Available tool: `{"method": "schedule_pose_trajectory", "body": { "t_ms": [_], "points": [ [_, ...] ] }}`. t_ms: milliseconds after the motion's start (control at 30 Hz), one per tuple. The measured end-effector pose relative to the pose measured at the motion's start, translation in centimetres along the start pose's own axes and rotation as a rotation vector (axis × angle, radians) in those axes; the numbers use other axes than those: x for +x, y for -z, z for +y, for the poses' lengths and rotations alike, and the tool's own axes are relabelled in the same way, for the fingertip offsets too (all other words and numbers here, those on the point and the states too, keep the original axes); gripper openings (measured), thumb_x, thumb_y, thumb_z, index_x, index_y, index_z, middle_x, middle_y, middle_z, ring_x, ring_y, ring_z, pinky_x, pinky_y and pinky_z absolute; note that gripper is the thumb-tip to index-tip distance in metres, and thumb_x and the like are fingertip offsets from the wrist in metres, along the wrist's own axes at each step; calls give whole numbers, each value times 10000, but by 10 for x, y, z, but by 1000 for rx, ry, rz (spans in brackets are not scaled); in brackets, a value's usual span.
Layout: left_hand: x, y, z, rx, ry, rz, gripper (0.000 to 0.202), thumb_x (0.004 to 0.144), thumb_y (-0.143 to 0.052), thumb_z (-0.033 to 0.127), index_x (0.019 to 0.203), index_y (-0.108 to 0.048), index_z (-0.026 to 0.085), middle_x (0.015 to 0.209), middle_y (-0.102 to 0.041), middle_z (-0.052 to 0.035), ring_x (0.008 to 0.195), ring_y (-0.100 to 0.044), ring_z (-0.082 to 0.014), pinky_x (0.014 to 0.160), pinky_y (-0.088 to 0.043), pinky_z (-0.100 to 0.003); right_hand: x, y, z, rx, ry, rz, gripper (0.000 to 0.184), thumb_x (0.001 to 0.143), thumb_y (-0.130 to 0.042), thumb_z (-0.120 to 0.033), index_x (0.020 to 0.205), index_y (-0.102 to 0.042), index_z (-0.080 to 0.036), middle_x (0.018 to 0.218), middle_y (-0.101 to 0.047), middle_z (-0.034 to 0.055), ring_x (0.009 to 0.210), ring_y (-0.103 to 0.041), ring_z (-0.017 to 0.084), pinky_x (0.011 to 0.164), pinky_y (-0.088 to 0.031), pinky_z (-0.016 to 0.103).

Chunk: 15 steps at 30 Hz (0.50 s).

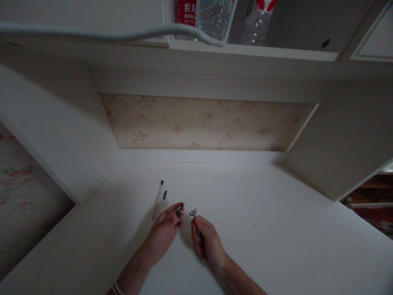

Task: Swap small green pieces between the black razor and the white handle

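Observation:
My left hand (167, 223) is closed, with a small dark piece (179, 209) pinched between thumb and fingertips. In my right hand (207, 239) is a tool with a dark handle, and its shiny metal head (193, 212) sticks out past the fingers toward my left hand. A small gap separates the metal head from the dark piece. Just beyond my left hand, a thin clear tube with a black end (158, 198) lies slantwise on the white desk (245, 246). Beside it rests a short dark green piece (165, 195). My fingers hide most of the tool's handle.
Overhead, a white shelf (251, 53) holds clear plastic bottles (256, 26) and a red package (186, 12). A pale cable (123, 36) hangs across the shelf front. Side panels (325, 135) and a flower-patterned back wall (202, 123) enclose the desk.

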<state>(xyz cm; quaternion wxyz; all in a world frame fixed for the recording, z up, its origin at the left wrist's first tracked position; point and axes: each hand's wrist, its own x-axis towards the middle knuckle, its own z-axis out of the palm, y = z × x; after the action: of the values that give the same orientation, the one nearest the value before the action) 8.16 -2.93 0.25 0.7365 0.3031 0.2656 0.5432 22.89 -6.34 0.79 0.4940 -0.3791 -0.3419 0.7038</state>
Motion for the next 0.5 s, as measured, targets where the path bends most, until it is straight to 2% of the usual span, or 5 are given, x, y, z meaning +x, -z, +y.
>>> {"method": "schedule_pose_trajectory", "body": {
  "t_ms": [67,167,267,367,500],
  "points": [
    [1,0,1,25,-18,44,421,641,-801,360,1016,-693,203,989,-614,-52,831,-531,-134,742,-424,-264,3,3,-4,-40,47,35,420,803,-539,-594,711,-481,-188,481,-322,-102,333,-190,32,307,-134,163],
    [2,-2,0,128,-52,47,412,674,-775,360,1032,-681,178,974,-609,-63,742,-514,-110,671,-412,-249,9,13,-13,-186,193,67,402,859,-468,-545,895,-592,-163,567,-411,-64,403,-310,62,378,-254,186],
    [3,-4,-2,266,-77,44,407,729,-731,325,1092,-641,164,939,-615,-61,659,-493,-89,622,-397,-242,16,28,-22,-512,327,157,343,875,-466,-419,1055,-619,-169,673,-512,-19,547,-461,112,516,-373,217],
    [3,-5,-2,373,-92,67,416,746,-711,306,1125,-604,172,870,-614,-33,639,-487,-88,596,-388,-234,23,47,-28,-936,422,307,395,872,-449,-352,1196,-576,-167,800,-614,39,699,-569,167,618,-411,247],
    [0,-8,-1,456,-116,84,439,721,-731,295,1121,-591,179,834,-604,-11,696,-505,-102,610,-388,-220,27,68,-34,-1319,394,475,364,878,-440,-317,1180,-585,-173,852,-696,75,718,-634,196,620,-402,255]
  ]
}}
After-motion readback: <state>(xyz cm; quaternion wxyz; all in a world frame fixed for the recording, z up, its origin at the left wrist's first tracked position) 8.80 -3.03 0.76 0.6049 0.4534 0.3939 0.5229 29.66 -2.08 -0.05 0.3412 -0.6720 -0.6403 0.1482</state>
